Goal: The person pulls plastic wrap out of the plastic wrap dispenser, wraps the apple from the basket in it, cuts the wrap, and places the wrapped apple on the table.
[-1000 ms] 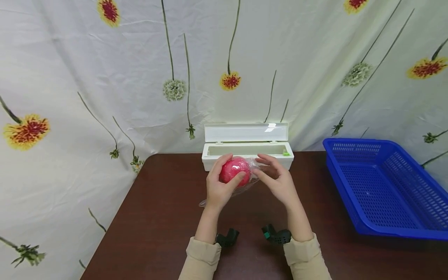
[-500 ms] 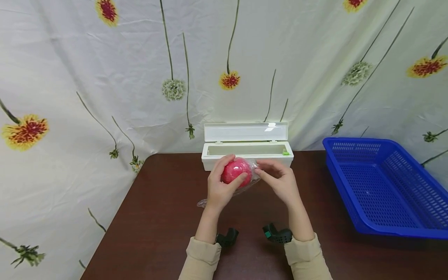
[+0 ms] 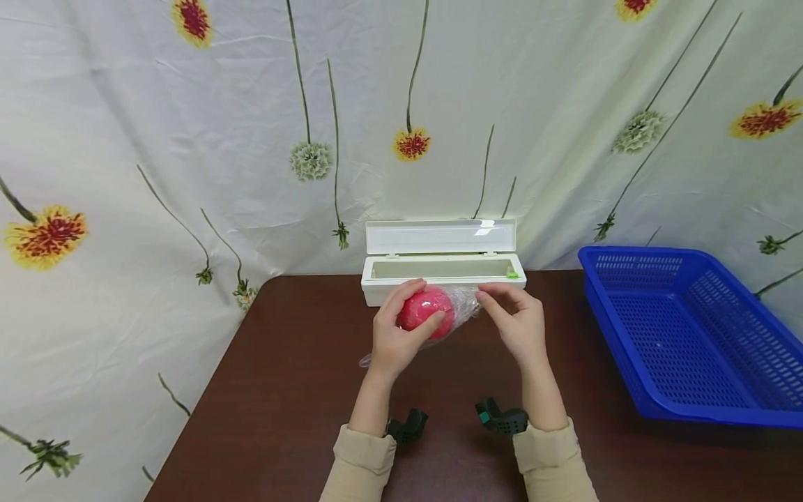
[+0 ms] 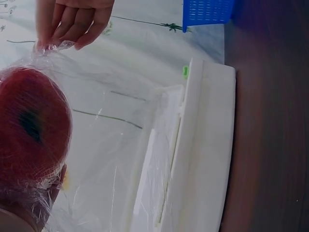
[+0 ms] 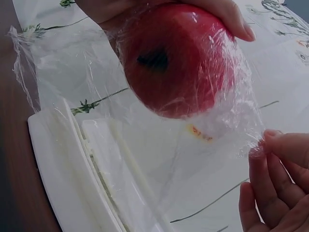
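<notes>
A red apple (image 3: 428, 310) with a dark hollow at one end is wrapped in clear cling film (image 3: 463, 304). My left hand (image 3: 392, 340) grips the apple through the film, thumb across its front. To the right, my right hand (image 3: 524, 322) pinches a gathered end of the film between thumb and fingertips, as the right wrist view shows. The film stretches taut from the apple (image 5: 178, 63) to those fingertips. A loose film tail hangs past the left hand. Behind both hands stands a long white cling film box (image 3: 381, 293) with its lid (image 3: 439, 238) raised.
A blue perforated basket (image 3: 659, 335) sits on the right of the dark brown table (image 3: 282, 390). A small green piece (image 3: 512, 273) is at the box's right end. A flower-print curtain (image 3: 238, 139) hangs behind. Black cameras (image 3: 408, 427) are worn on both wrists.
My right hand has moved right, away from the apple, drawing the pinched film out into a longer taut strip. My left hand keeps its grip and has shifted only slightly right.
</notes>
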The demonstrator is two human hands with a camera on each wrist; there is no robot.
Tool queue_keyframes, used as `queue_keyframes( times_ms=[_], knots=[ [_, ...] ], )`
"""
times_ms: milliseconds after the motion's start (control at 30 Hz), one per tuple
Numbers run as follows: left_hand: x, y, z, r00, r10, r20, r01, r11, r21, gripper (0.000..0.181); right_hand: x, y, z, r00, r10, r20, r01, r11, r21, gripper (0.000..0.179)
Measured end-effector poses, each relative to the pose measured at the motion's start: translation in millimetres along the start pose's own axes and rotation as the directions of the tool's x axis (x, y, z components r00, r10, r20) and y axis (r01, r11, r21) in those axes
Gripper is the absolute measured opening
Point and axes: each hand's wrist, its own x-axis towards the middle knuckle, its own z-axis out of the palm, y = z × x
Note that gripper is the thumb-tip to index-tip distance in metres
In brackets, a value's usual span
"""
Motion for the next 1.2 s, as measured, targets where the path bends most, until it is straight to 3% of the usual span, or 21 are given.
queue_keyframes(
  times_ms=[333, 533, 633, 833, 1000, 1200],
  knots=[
    [0.9, 2.4, 0.7, 1.000, 0.005, 0.006, -0.005, 0.999, -0.045, 0.042, 2.7, 0.3, -6.2, 0.996, -0.009, -0.085, 0.006, 1.000, -0.031, 0.014],
    [-0.8, -25.4, 3.4, 1.000, 0.004, 0.010, -0.004, 0.999, -0.033, 0.047, 2.5, -1.5, -5.9, 0.995, 0.013, -0.096, -0.017, 0.999, -0.046, 0.015],
    [-1.6, -35.0, 2.6, 1.000, 0.002, 0.000, -0.002, 1.000, -0.006, 0.048, 2.1, -1.4, -4.6, 0.993, -0.015, -0.117, 0.010, 0.999, -0.047, 0.016],
    [-1.9, -38.6, 0.9, 1.000, 0.005, -0.011, -0.004, 0.999, 0.042, 0.046, 4.1, 10.4, -0.4, 0.978, -0.115, -0.174, 0.121, 0.993, 0.019, 0.016],
    [-2.8, -39.0, 3.7, 1.000, 0.000, 0.007, 0.000, 0.998, 0.066, 0.045, 2.2, 15.3, 7.2, 0.979, -0.157, -0.131, 0.167, 0.983, 0.072, 0.016],
    [-4.1, -30.0, 8.9, 1.000, 0.001, 0.014, -0.002, 0.997, 0.071, 0.046, -5.8, 9.3, 20.8, 0.980, -0.196, -0.015, 0.197, 0.978, 0.071, 0.018]
  ],
)
